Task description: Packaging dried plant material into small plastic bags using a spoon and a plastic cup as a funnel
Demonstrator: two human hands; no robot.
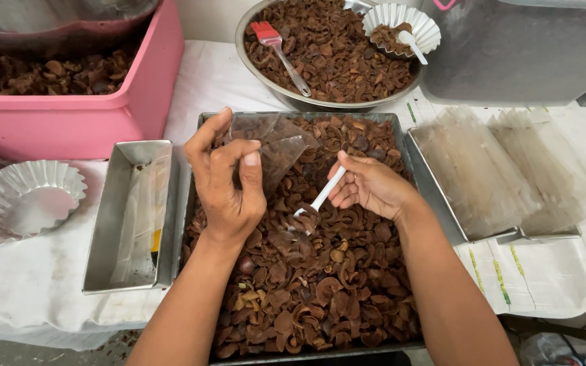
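My left hand (228, 183) pinches a small clear plastic bag (281, 146) above a metal tray (191, 196) heaped with brown dried curled pieces (320, 285). To the right, my right hand (373, 186) grips a white plastic fork (319, 200). Its tines dip into the brown pieces just below the bag's mouth. Both forearms reach in over the tray from the near edge.
A narrow metal loaf tin (113, 224) sits left of the tray, a fluted foil cup (22, 200) beyond it. Clear bags (490, 173) are stacked in a tray on the right. Behind: a pink tub (83, 118), and a steel bowl (252, 68) with a red brush (269, 35) and a fluted cup (401, 27).
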